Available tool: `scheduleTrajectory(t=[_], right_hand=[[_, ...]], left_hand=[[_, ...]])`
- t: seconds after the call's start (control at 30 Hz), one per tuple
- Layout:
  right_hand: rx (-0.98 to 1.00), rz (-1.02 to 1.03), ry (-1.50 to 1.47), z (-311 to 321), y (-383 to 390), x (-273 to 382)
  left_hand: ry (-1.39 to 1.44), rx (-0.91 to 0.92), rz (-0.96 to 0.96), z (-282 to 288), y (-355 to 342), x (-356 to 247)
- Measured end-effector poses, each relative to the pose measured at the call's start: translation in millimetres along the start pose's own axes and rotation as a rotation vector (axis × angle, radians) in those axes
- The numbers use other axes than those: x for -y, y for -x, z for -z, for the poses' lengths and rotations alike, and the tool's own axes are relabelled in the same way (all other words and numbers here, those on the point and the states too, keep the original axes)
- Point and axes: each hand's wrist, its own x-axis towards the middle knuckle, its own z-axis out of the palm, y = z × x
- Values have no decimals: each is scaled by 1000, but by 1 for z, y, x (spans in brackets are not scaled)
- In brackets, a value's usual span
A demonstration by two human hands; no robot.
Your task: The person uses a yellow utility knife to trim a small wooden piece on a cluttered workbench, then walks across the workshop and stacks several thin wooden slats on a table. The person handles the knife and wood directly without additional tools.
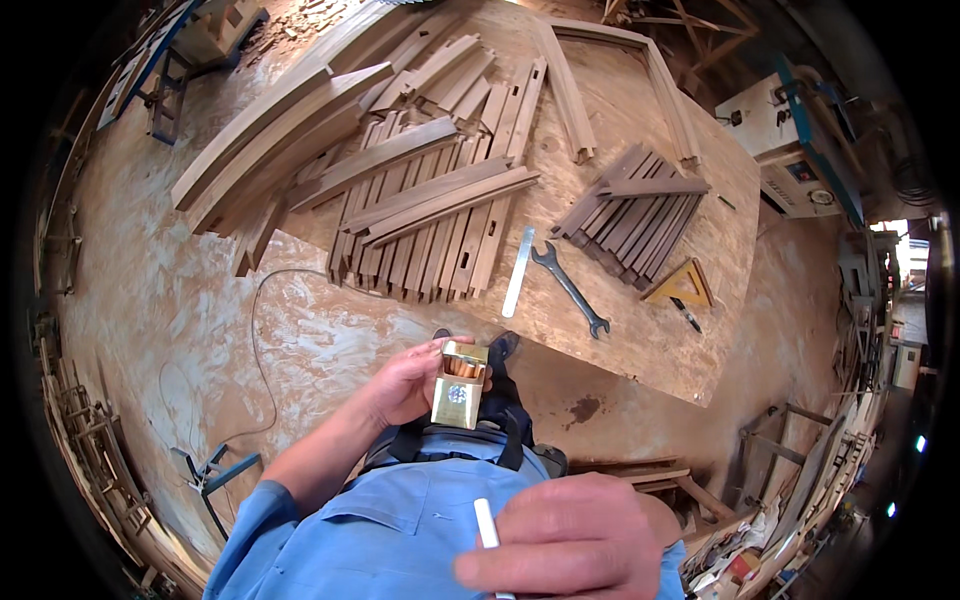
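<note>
My left hand [410,380] grips an open gold cigarette pack [459,398] with orange filter tips showing inside, held at waist height over my dark trousers. Close to the camera, at the lower middle, my right hand [565,535] pinches a white cigarette [485,520] in front of my blue shirt [370,540]. Beyond my hands, a wooden worktable [620,360] carries a metal rule [518,272], a dark double open-ended wrench [572,290], a yellow triangle square [688,283] and a black pen [685,313].
Stacked grooved and curved timber pieces [280,130] cover the table's left side, with darker slats [630,215] and an angled frame [570,95] at right. A white machine [780,140] stands right, a blue metal stand [215,470] lower left. A cable [255,320] crosses the dusty floor.
</note>
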Motion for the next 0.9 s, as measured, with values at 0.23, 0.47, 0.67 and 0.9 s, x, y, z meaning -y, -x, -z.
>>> scheduleTrajectory(t=[0.23, 0.47, 0.67, 0.9], right_hand=[[31, 65, 35, 16, 10, -3], [-8, -914, 100, 57, 35, -4], [-119, -1331, 173, 37, 189, -77], [-602, -1436, 106, 104, 246, -92]], left_hand=[[-252, -96, 51, -2, -7, 14], [-1016, -35, 70, -6, -13, 3], [-1008, -271, -139, -37, -50, 16], [-1050, -308, -11, 6, -55, 5]])
